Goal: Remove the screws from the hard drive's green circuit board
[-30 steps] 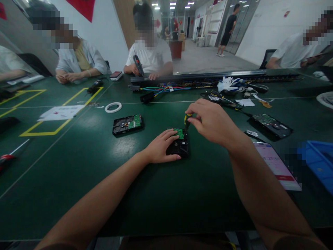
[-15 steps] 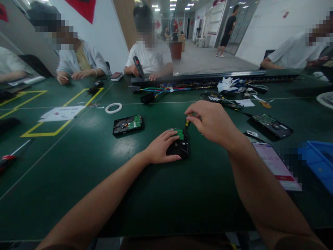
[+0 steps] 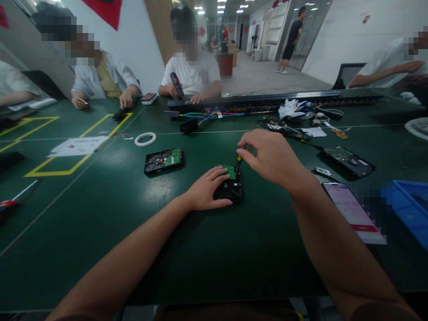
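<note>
A black hard drive (image 3: 230, 192) with a green circuit board lies on the table in front of me. My left hand (image 3: 207, 189) rests over its left side, fingers stretched across the board and the thumb along the near edge. My right hand (image 3: 262, 151) pinches a small screwdriver (image 3: 239, 159) with a yellow-and-black handle. It stands upright over the drive's far right corner; its tip is too small to make out. To the left, a second hard drive (image 3: 164, 161) lies with its board up.
Another drive (image 3: 347, 161) with a cable lies at right, near a lit phone (image 3: 355, 214) and a blue bin (image 3: 413, 209). A tape roll (image 3: 145, 139), wires (image 3: 214, 115) and gloves (image 3: 294, 108) lie farther back. A red-handled screwdriver (image 3: 10, 203) is at left. Co-workers sit across the table.
The screwdriver's handle shows slightly less between my right fingers, which have shifted a little on it. My left hand stays on the drive. A co-worker at left now reaches to a black tool.
</note>
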`<action>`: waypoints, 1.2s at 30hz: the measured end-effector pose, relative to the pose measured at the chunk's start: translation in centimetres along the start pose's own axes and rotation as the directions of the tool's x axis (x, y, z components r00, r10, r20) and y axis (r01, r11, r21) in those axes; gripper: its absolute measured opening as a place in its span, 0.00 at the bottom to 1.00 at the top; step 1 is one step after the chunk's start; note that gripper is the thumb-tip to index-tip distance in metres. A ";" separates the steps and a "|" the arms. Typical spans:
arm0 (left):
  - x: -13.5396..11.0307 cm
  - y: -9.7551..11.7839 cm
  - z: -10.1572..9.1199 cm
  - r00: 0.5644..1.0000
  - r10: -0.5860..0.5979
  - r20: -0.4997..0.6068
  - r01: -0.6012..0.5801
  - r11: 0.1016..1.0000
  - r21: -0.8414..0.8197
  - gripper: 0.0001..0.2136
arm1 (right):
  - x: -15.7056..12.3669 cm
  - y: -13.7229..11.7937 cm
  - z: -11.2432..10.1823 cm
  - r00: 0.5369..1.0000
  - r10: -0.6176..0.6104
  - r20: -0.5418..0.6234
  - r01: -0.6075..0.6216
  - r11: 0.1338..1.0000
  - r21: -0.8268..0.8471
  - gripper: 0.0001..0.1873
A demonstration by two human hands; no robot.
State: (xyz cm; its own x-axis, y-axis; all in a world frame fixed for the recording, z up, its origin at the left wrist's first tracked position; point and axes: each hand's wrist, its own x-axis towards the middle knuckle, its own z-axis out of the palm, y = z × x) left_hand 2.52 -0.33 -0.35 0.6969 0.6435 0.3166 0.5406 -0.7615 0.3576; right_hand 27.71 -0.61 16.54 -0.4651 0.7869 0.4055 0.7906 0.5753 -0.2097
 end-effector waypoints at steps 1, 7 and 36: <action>0.0 0.0 0.0 1.000 0.002 0.001 -0.002 1.000 0.001 0.42 | 0.0 0.0 0.0 1.000 0.002 -0.001 -0.002 1.000 -0.004 0.05; 0.0 -0.2 0.1 1.000 0.018 -0.002 -0.018 1.000 0.015 0.42 | -0.1 0.0 0.1 0.999 0.040 0.001 -0.040 0.998 -0.040 0.04; 0.0 -0.3 0.4 0.999 0.025 -0.021 -0.025 1.000 0.008 0.42 | 0.0 0.3 0.7 0.999 -0.029 -0.030 0.030 0.998 0.063 0.05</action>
State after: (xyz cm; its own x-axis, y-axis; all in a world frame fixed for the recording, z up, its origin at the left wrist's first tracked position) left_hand 2.50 -0.15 -0.79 0.7002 0.6257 0.3438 0.5271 -0.7779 0.3422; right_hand 27.68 -0.29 15.89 -0.4751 0.7630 0.4382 0.7496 0.6118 -0.2526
